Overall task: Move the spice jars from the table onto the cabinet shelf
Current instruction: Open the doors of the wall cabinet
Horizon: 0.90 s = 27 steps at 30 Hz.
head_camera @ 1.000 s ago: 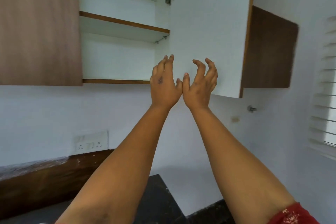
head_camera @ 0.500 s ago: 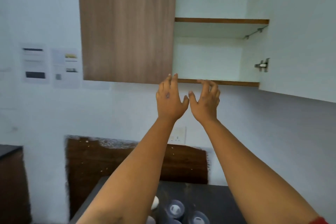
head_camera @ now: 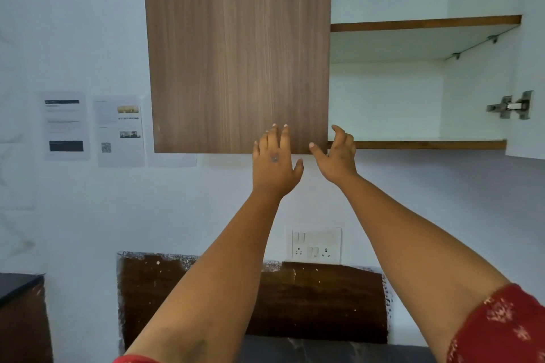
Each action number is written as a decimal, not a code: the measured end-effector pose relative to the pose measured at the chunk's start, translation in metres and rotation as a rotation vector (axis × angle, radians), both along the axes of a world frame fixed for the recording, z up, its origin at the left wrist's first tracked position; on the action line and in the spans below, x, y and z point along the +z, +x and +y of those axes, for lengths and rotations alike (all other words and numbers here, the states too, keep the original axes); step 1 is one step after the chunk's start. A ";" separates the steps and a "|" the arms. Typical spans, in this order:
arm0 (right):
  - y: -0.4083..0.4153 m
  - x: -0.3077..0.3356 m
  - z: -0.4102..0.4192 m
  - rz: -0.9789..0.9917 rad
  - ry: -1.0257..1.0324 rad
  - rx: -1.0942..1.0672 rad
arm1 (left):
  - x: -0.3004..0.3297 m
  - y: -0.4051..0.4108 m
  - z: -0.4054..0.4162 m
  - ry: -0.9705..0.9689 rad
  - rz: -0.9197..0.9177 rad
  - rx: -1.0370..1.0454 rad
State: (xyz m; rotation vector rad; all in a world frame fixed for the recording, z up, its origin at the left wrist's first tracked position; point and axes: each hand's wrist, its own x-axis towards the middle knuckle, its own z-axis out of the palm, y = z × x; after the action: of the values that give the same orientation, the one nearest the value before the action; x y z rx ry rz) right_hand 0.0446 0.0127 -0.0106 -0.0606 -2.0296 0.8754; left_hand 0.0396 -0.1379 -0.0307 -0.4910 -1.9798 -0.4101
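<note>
Both my arms reach up toward the wall cabinet. My left hand (head_camera: 275,163) has its fingers spread over the bottom edge of the closed wooden cabinet door (head_camera: 239,50). My right hand (head_camera: 337,156) is raised beside it at the left end of the lower cabinet shelf (head_camera: 427,144), fingers loosely curled and holding nothing. The right half of the cabinet stands open, and its lower and upper shelf (head_camera: 424,23) show nothing on them. No spice jars are in view.
The open white door with its metal hinge (head_camera: 511,104) hangs at the far right. Papers (head_camera: 94,128) are taped to the wall at left. A switch and socket plate (head_camera: 317,245) sits above a dark wooden backsplash (head_camera: 295,298) and a dark countertop (head_camera: 324,351).
The view has swung left and tilted up, so the jars on the counter have dropped out of sight. My hands have drifted apart and the right thumb has moved away from the left.
</note>
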 end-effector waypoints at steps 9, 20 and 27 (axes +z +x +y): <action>-0.062 0.078 0.003 -0.039 -0.481 0.293 | 0.048 -0.069 0.012 -0.207 -0.008 0.069; -0.071 0.063 0.003 0.015 -0.381 0.230 | 0.023 -0.086 0.037 -0.209 0.212 0.309; -0.049 0.061 -0.007 0.013 -0.365 0.191 | 0.020 -0.075 0.031 -0.199 0.299 0.318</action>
State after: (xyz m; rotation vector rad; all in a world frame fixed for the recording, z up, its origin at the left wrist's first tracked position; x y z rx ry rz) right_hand -0.0047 0.0060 0.0505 -0.0631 -1.8623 1.3561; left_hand -0.0354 -0.1069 -0.0108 -0.3304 -1.7735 0.0584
